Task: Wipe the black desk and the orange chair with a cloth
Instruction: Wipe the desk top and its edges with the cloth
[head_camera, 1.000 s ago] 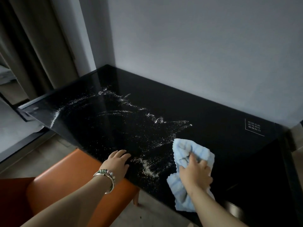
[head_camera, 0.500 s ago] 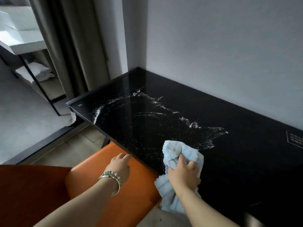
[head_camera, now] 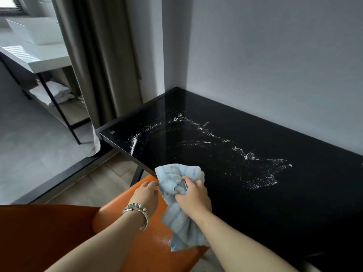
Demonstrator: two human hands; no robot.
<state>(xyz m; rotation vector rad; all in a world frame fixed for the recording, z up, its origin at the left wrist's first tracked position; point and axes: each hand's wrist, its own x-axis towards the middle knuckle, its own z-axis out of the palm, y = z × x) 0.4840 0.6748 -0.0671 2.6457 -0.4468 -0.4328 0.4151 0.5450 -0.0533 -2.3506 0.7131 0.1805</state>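
Nearest the camera, the orange chair [head_camera: 149,250] has a dusting of white powder on its seat, so it looks like it hasn't been wiped yet. Just above it the right hand [head_camera: 193,195] is bunching up the light blue cloth [head_camera: 176,193] at the front edge of the black desk [head_camera: 275,203], while the left hand [head_camera: 146,194] sits beside it, fingers fairly straight and touching the cloth's edge. Farther back, streaks of white powder [head_camera: 216,146] run across the desk, so most of the job's probably still left.

Grey wall [head_camera: 275,55], brown curtain [head_camera: 102,55], white shelf [head_camera: 45,59], pale floor [head_camera: 25,150].
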